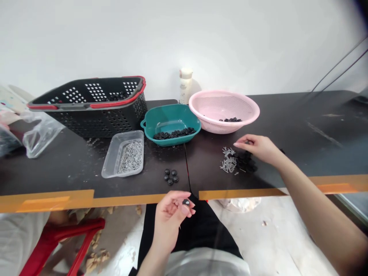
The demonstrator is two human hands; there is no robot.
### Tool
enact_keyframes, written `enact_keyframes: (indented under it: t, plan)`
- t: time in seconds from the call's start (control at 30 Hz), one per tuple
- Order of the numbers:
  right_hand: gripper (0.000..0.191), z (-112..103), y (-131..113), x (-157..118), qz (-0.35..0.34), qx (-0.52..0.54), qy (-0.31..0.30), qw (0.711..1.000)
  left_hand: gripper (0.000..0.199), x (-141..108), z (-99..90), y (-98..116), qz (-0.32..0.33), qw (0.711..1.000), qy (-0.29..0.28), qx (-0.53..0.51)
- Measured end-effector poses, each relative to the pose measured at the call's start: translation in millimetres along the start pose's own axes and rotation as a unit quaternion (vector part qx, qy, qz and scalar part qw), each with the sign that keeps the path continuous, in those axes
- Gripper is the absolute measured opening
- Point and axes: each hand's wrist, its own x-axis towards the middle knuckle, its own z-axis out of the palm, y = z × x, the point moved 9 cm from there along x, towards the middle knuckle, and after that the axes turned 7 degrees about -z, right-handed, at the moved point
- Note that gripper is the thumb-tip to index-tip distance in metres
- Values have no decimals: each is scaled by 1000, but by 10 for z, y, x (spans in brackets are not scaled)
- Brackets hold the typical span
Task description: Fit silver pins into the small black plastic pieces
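My left hand (174, 216), just off the table's front edge, has its thumb and fingers closed on a small round black cap (186, 202). A thin pale tip shows below that hand, too small to name. My right hand (257, 147) is closed in a pinch above a pile of black caps (246, 163); what its fingers hold, a dark speck, cannot be made out. Beside that pile lies a heap of small silver screws or nails (229, 165). Several round black caps (170, 176) sit grouped on the table in front of my left hand.
A clear tray (107, 165) holds many silver pins. Behind it stand a black basket (97, 120) with red handles, a teal basin (148, 128) and a pink colander (224, 128), each with black pieces inside. A white bottle (186, 86) is by the wall; a red stool (77, 232) is lower left.
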Motion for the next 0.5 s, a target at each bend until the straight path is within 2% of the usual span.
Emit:
enact_keyframes:
  t: [0.07, 0.13, 0.2, 0.3, 0.4, 0.5]
  plan:
    - [34, 19, -223, -156, -15, 153, 36, 987, 17, 13, 28, 46, 7, 1000, -1, -14]
    - [38, 110, -549, -365, -50, 301, 39, 951, 19, 28, 75, 106, 9, 1000, 3, -19]
    - [34, 237, -915, -587, -85, 407, 21, 909, 21, 36, 141, 181, 7, 1000, 12, -12]
    - [32, 448, -1371, -839, -103, 530, -6, 841, 23, 18, 249, 322, 9, 999, 29, 14]
    - [33, 646, -1647, -945, -90, 614, -26, 784, 22, -33, 322, 482, 26, 997, 44, 52]
    - [34, 772, -1773, -971, -84, 625, -28, 776, 19, -78, 338, 588, 38, 994, 53, 83]
